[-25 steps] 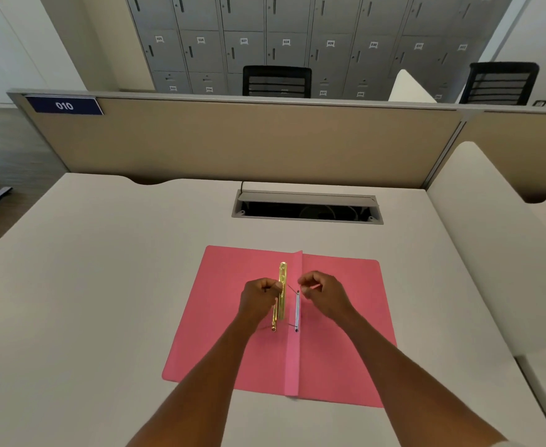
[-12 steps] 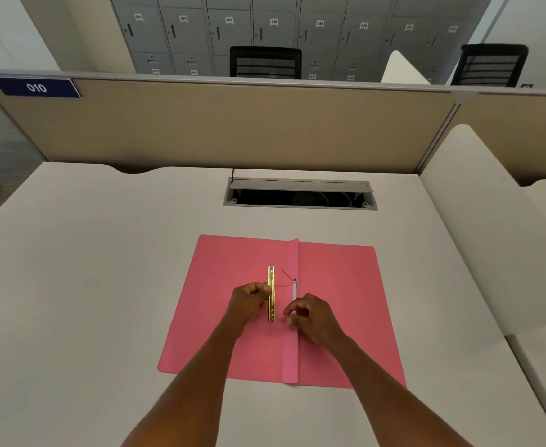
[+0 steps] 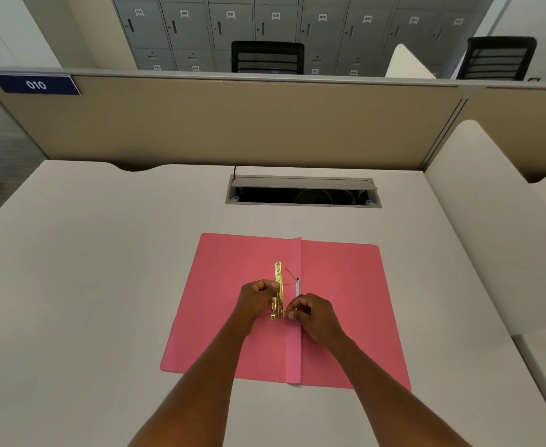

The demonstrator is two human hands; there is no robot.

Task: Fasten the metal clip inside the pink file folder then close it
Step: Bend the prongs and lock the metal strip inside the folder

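**Brass bar half threaded, folder open**

Pink folder [image 3: 233, 304] lies flat and open on the pale surface [image 3: 87, 285], its spine fold running away from the person. All places below are given from that fold.

Just left of the fold, the left hand [image 3: 257, 300] is closed on the gold metal bar [image 3: 278, 288] of the clip, holding it parallel to the fold and seemingly a little off the card. Just right of the fold, at the bar's near end, the right hand [image 3: 313, 312] pinches something thin between thumb and forefinger, most likely the near prong; it is too small to be sure. At the far end a thin prong [image 3: 291, 274] stands free, slanting up from a white strip [image 3: 297, 287] that sits on the fold.

The step in hand looks like feeding the prongs through the bar's holes. Next, I judge, the near prong must be steered into its hole while the left hand keeps the bar level, then the far prong likewise; both are bent flat and locked before a cover is swung over the fold.

Writing: beyond the folder, a blue plate [image 3: 36, 84] on the divider reads "010". The lockers [image 3: 278, 24] behind carry number tags, among them 027, 028, 029 and 030; others are blurred.
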